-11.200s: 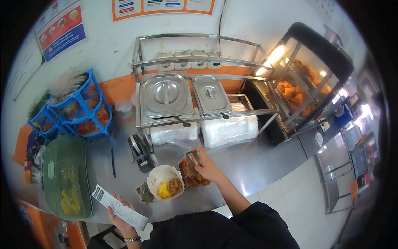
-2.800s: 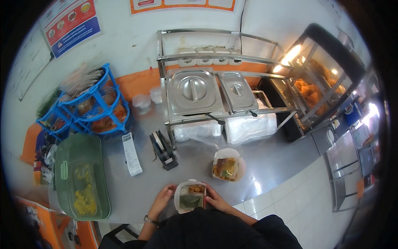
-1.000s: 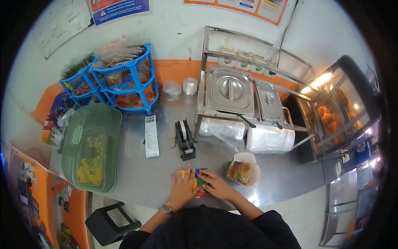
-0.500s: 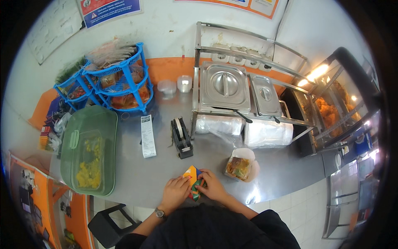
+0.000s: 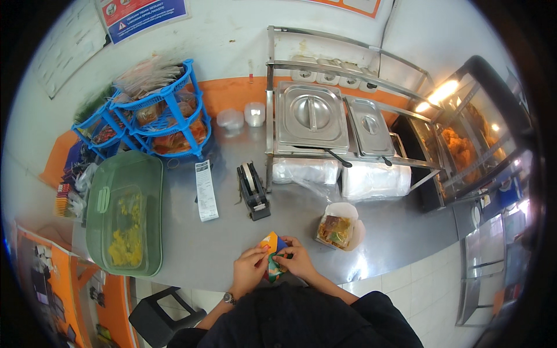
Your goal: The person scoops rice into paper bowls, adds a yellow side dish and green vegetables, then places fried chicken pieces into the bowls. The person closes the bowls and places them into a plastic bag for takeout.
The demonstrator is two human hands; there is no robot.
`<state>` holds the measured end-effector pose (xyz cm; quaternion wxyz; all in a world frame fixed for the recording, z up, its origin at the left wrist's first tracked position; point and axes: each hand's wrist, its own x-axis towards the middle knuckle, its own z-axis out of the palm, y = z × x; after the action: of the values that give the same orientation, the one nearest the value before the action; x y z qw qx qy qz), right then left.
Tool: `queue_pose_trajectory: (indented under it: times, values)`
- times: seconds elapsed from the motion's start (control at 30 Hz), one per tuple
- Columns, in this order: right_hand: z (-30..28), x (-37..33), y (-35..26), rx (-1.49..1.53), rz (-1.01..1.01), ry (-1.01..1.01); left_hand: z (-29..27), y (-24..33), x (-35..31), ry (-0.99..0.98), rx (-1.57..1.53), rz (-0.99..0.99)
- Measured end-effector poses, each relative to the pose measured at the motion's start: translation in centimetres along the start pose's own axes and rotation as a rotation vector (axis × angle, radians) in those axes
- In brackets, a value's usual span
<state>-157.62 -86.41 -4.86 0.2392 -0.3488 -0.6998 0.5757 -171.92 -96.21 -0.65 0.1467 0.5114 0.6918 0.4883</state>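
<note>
Close to my body at the counter's near edge, both hands grip a small folded card carton (image 5: 271, 239) in yellow, blue, green and red. My left hand (image 5: 249, 268) pinches its left side, and a watch sits on that wrist. Along the other side, the fingers of my right hand (image 5: 297, 261) are closed on the card. Part of the carton is hidden behind my fingers. To the right stands an open food box (image 5: 337, 230) with food and a small packet inside, its white flap folded outward.
A tape dispenser (image 5: 253, 191) and a paper receipt (image 5: 205, 191) lie ahead on the steel counter (image 5: 185, 246). Left are a green lidded container (image 5: 152, 214) and blue tiered baskets (image 5: 181, 107). Steel lidded pans (image 5: 312, 116), rolled clear bags (image 5: 377, 182) and a lit food warmer (image 5: 464, 145) stand right.
My fingers have shifted on the carton; the left ones are now more bunched in a pinch. The view has tilted slightly, while the things on the counter stay in place.
</note>
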Motion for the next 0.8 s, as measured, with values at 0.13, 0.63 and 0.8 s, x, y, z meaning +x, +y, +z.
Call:
queue_pose_trajectory:
  times: [0.13,0.63,0.8]
  values:
    - [0.0,0.2,-0.7,-0.03,0.014,0.031,0.2,-0.1,-0.2,0.013,0.043,0.075]
    - [-1.3,-0.4,-0.9,-0.135,-0.258,-0.101,-0.8,-0.1,3.7,-0.414,0.208,0.074]
    - [-3.0,-1.3,-2.1,-0.321,-0.329,-0.314,-0.6,-0.3,3.0,-0.376,0.032,-0.062]
